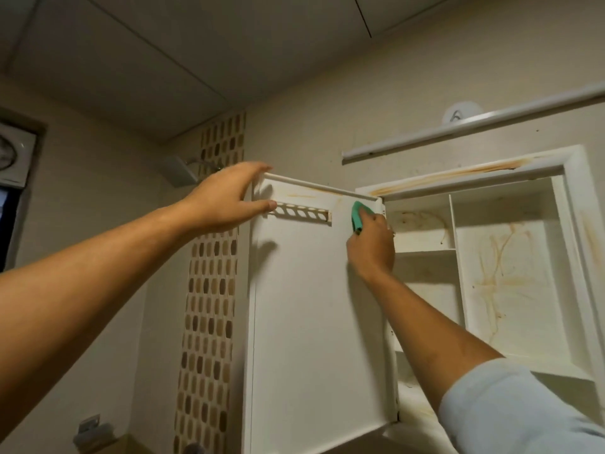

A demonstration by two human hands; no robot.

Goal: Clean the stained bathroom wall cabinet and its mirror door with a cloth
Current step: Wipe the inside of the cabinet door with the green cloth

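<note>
We grip the open door's (311, 306) top corner with our left hand (226, 198). Our right hand (371, 244) clutches the cloth (358, 216) against the door's inner face near the hinge, beside the stained cabinet (576, 191). A rail (474, 129) runs above; a shower head (180, 172) hangs left.

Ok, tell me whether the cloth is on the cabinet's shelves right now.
No, the right hand holds the green cloth against the open door's inner face, near its top corner beside the cabinet.
</note>
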